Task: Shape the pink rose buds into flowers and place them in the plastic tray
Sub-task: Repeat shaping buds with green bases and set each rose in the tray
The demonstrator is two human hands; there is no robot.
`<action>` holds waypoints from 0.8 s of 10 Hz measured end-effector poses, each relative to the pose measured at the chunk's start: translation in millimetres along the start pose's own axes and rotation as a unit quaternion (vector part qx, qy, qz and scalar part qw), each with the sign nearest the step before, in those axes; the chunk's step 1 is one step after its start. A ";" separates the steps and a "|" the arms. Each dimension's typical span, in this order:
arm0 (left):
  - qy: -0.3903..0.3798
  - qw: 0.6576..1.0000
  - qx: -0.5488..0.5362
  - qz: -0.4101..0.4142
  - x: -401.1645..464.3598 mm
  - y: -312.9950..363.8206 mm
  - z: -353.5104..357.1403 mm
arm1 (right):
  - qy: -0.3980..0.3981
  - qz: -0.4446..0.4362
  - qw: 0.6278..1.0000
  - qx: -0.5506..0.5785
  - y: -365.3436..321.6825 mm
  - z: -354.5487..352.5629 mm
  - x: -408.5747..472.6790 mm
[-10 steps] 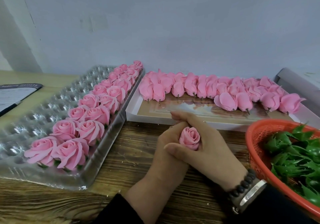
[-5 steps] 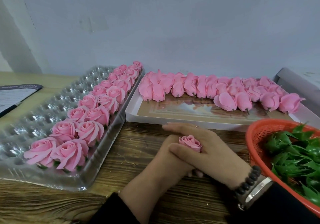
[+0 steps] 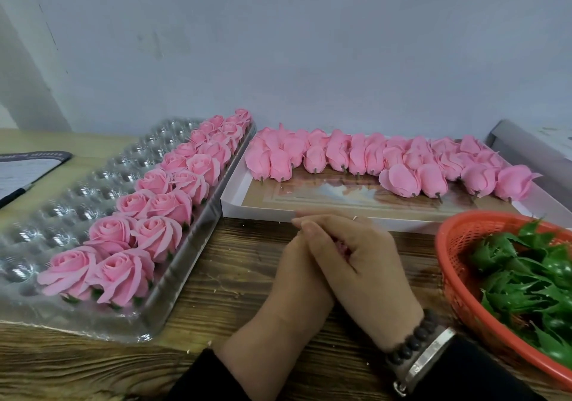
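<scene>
Wooden table strip between trays: both hands enclosing a rosebud.

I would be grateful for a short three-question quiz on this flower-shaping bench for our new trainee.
1. True or false: the shaped roses fill every pocket of the plastic tray.
2. What holds the green leaf pieces? A) white box B) orange basket C) plastic tray
3. Fill in: the unshaped buds lie in the white ____, behind the hands.

Key
1. False: the roses fill only the tray's right-hand rows; the left pockets are bare.
2. B, the orange basket.
3. Box. The right hand covers the left hand, with a bud barely showing between them.
</scene>
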State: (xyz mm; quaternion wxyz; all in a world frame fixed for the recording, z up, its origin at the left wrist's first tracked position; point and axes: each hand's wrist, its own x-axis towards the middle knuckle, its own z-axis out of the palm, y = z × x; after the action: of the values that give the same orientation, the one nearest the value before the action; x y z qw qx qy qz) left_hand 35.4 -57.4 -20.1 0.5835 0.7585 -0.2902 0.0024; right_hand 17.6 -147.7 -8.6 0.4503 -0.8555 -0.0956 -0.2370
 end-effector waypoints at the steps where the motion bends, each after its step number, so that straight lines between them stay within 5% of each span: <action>1: -0.027 0.996 -0.049 -0.066 3.0 4.8 -1.4 | -0.054 0.007 0.999 0.003 2.9 -6.4 3.3; 3: -0.154 0.977 -0.059 -0.133 1.8 15.0 -11.3 | -0.190 -0.011 0.982 -0.013 2.8 -15.2 4.0; 4: -0.163 0.979 0.031 -0.115 3.4 13.5 -10.8 | -0.207 0.005 0.978 -0.008 2.5 -20.7 3.6; 6: -0.003 0.997 0.025 -0.079 0.5 4.4 -5.0 | -0.106 -0.030 0.994 -0.003 0.0 -16.3 -1.2; 8: 0.012 0.998 -0.043 -0.050 4.2 7.5 0.5 | 0.013 -0.013 1.000 0.009 -2.1 0.7 -5.1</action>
State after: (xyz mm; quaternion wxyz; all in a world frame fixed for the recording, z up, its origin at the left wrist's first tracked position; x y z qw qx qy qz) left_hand 35.4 -60.8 -12.2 0.6182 0.7462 -0.2450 -0.0297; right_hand 12.6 -145.7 -9.9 0.4561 -0.8470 -0.1027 -0.2530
